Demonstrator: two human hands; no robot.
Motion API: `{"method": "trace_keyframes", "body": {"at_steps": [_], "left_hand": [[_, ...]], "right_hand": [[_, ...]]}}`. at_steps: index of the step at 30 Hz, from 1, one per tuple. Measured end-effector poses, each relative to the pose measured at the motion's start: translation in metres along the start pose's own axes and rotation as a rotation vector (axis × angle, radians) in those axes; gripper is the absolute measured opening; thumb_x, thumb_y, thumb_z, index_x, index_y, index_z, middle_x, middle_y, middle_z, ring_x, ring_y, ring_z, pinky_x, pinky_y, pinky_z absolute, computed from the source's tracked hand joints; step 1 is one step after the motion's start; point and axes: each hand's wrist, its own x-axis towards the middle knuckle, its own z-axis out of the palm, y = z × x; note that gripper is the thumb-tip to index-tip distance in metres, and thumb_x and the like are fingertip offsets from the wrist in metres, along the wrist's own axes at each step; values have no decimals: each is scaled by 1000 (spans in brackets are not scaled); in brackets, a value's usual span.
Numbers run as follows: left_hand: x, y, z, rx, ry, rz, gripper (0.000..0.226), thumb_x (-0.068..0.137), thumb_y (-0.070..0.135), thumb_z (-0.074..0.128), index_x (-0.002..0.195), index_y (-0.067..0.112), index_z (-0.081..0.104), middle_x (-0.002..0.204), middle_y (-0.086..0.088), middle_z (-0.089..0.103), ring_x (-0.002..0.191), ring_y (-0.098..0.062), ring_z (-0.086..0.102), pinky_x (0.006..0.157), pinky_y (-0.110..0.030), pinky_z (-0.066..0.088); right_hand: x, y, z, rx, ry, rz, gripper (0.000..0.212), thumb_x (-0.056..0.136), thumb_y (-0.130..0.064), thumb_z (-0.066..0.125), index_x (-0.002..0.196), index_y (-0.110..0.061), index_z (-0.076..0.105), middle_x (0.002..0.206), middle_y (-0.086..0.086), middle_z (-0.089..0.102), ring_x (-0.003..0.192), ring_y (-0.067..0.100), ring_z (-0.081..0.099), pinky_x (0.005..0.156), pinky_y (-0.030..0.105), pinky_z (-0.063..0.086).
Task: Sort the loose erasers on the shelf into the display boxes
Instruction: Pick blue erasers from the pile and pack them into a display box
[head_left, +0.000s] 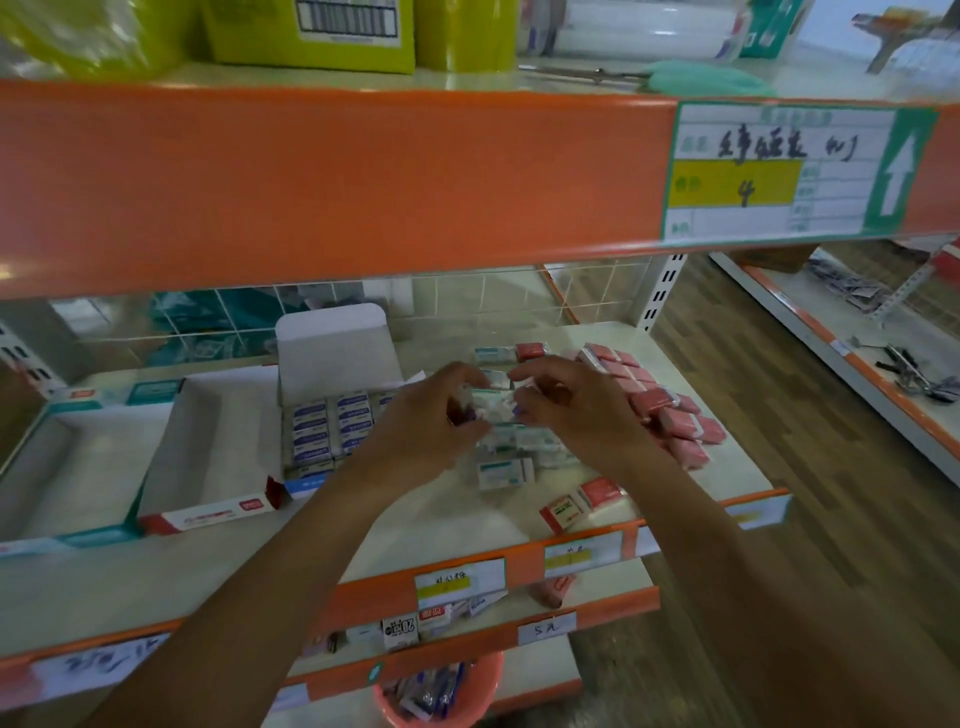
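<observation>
- Blue-label box (332, 431) part filled; teal box (67, 467) and red box (208, 452) look empty.
- Left hand (441, 415) and right hand (566, 410) together pinch 1 white eraser (491, 402) over loose pile (511, 452).
- Pink erasers (670, 410) unsorted.

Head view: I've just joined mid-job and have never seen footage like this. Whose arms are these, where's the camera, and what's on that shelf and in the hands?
There is no machine here. A person wears one wide-angle camera on the head, looking forward and down, so the two bare arms reaching in are that person's own.

The left hand and the right hand meet over the middle shelf and together hold a small bunch of wrapped erasers.

On the shelf, from the left: a teal-edged display box and a red-fronted box, both looking empty, then an open-lidded box filled with rows of blue-labelled erasers. Under the hands lies a loose pile of teal-labelled erasers; to the right is a cluster of pink erasers; two more loose ones sit near the front edge.
</observation>
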Motion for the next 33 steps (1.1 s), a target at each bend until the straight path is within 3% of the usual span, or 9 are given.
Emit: {"method": "trace_keyframes", "body": {"at_steps": [3,6,10,14,18,22,27,33], "left_hand": [[-5,-12,-15,-105,29,-61,19,90,17,62,107,24,61,71,7,65,54,-8,65,53,-19,54],[-11,-27,-29,-169,44,-164,18,86,7,64,103,13,67,74,-2,70,58,-11,68,63,-26,59],[-27,-42,-49,13,99,-175,22,78,13,72,98,20,68,88,8,65,77,-2,60,66,-7,44],[-42,-55,-65,145,120,-201,17,80,19,72,96,17,68,78,10,61,70,-2,56,60,-9,39],[-53,-68,-73,253,136,-216,18,80,25,72,96,19,68,84,7,62,71,-5,54,61,-11,38],[-61,-77,-75,336,149,-234,20,83,27,68,99,16,71,97,1,64,83,-10,56,70,-15,42],[-66,-84,-72,521,154,-229,25,92,30,54,110,18,66,111,-3,58,97,-13,46,90,-25,44],[-68,-82,-72,560,128,-214,30,93,31,51,119,18,61,115,0,53,104,-13,43,93,-25,43]], "right_hand": [[5,-7,17,55,-37,3,22,89,-14,65,89,-37,67,85,4,71,80,16,71,82,41,57],[8,-17,31,78,-68,-7,20,87,-8,66,92,-28,68,83,-10,71,79,5,70,80,27,57],[11,-23,50,49,-115,8,23,84,-14,71,105,-21,70,91,-5,73,84,2,69,76,22,54],[16,-28,70,-19,-153,-22,25,84,-16,70,109,-21,69,97,-6,71,85,-1,67,75,20,54],[19,-36,89,-56,-169,-68,15,84,-13,70,99,-18,70,84,-8,69,72,-5,64,61,8,45],[21,-42,100,-52,-184,-60,12,85,-14,69,97,-18,67,84,-5,69,69,0,67,63,15,50],[25,-44,109,-188,-287,-66,24,82,-17,71,106,-21,69,92,-8,68,84,5,66,74,24,52],[24,-49,111,-266,-301,-135,19,85,-16,69,104,-17,71,82,-10,65,74,6,62,69,20,50]]}}
